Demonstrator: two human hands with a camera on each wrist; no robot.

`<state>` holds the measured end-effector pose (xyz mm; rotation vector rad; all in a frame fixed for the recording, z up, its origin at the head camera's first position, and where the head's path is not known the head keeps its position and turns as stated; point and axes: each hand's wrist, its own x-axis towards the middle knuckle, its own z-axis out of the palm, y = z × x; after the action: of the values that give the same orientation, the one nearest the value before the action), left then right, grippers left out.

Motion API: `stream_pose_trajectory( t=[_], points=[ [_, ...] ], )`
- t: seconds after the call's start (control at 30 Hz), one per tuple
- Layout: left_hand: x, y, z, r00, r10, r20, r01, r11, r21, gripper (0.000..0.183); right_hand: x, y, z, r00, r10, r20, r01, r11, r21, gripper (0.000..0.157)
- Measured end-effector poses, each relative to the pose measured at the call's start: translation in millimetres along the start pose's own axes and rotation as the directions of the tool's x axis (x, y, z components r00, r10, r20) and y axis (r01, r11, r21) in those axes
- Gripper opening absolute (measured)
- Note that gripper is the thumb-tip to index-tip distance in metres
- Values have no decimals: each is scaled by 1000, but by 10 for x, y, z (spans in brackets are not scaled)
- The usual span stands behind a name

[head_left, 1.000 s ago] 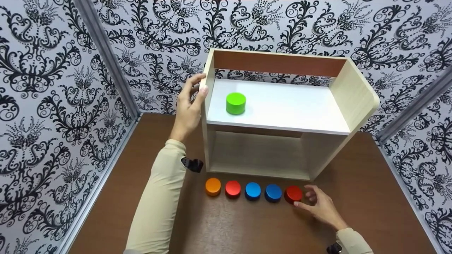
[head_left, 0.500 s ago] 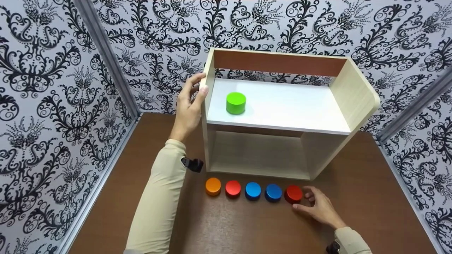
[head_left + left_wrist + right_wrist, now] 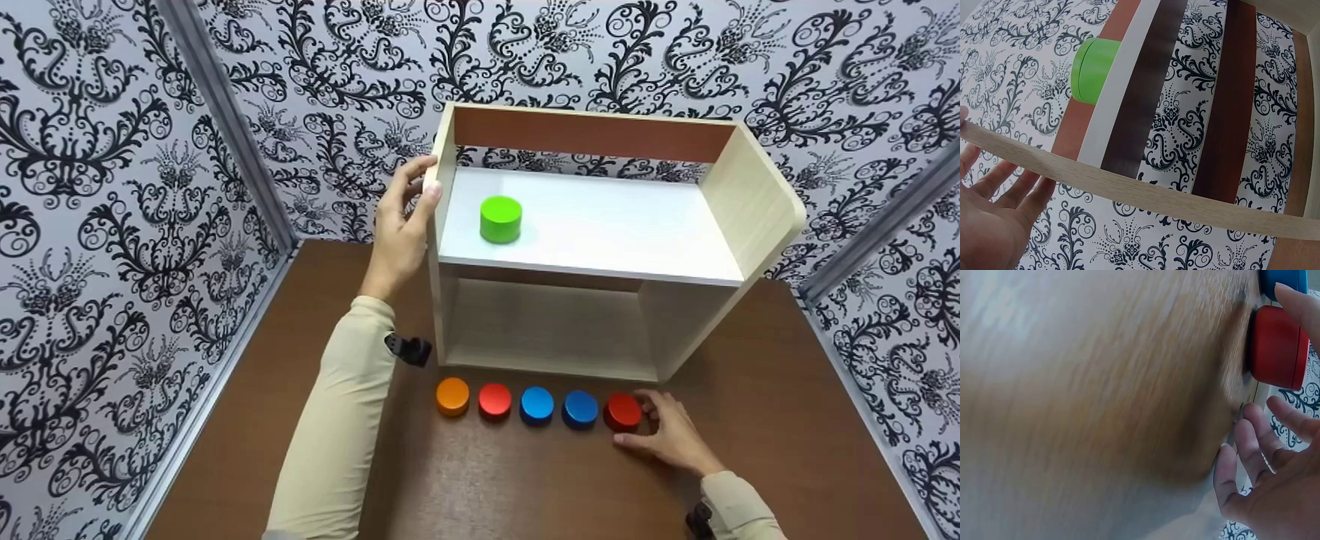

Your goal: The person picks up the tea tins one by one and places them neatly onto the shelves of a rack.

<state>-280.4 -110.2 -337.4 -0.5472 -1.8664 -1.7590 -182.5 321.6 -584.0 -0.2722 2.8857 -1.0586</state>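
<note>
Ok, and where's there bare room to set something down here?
Bare: the upper shelf from the green tub to the right panel; the lower shelf between its sides; the table between the sleeves, in front of the row of tubs.
Crowded: that row, where the right hand is beside the end red tub, and the left panel, gripped by the left hand.

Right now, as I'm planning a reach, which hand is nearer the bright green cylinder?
Left. The left hand grips the pale wooden side panel left of the green cylinder; the right hand is farther, down by the rightmost glossy red cylinder.
</note>
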Motion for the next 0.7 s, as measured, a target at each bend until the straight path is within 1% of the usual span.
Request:
stream_pose_trajectory(
  t=[0.23, 0.5, 0.6, 0.7],
  points=[
    [4, 17, 2, 1000, 16, 2, -16, 1000, 4, 40, 27, -11, 39, 1000, -31, -3, 31, 999, -42, 83],
    [0, 21, 1, 1000, -2, 0, 2, 1000, 1, 39, 38, -34, 82, 1000, -18, 17, 19, 995, -93, 83],
    [-4, 18, 2, 1000, -11, 0, 11, 1000, -3, 40, 38, -30, 103, 999, -31, 9, 31, 994, -107, 80],
    [-7, 13, 4, 1000, -9, 1, 9, 1000, -2, 40, 32, -27, 117, 999, -47, -11, 46, 992, -116, 74]
  ],
)
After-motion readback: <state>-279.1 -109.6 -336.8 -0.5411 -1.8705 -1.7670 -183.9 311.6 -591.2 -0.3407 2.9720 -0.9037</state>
